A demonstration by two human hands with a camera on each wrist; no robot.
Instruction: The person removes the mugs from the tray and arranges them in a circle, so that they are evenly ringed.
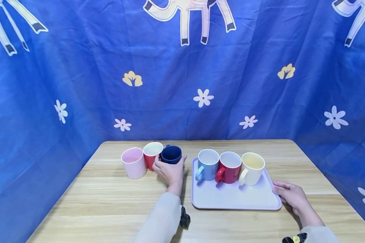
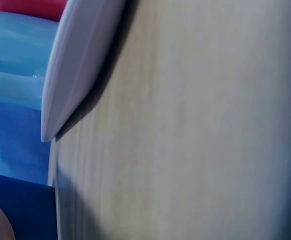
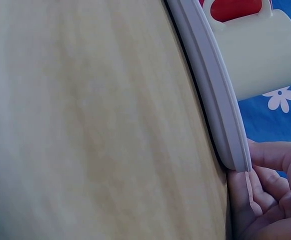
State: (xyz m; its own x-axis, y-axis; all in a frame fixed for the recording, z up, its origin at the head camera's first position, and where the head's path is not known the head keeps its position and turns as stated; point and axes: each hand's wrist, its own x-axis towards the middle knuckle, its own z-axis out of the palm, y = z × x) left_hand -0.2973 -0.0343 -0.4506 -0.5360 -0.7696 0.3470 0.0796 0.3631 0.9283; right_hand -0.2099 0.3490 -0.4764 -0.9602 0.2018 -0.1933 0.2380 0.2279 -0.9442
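Note:
My left hand (image 1: 172, 172) grips a dark blue mug (image 1: 171, 154) from the near side, fingers and thumb spread around it. A bit of the same mug (image 2: 28, 207) and a fingertip show in the left wrist view. Left of it stand a red mug with a white inside (image 1: 150, 161) and a pink mug (image 1: 135, 167). My right hand (image 1: 293, 197) holds the right edge of a pale lilac tray (image 1: 231, 204); the right wrist view has the thumb and fingers (image 3: 270, 155) at its rim. On the tray stand a light blue mug (image 1: 209, 164), a red mug (image 1: 230, 172) and a cream mug (image 1: 253, 172).
The three tray mugs stand in a row along its back half, handles toward me. Wood tabletop (image 1: 100, 202) surrounds the tray and the other mugs. A blue patterned curtain (image 1: 170, 111) hangs behind the table and along its sides.

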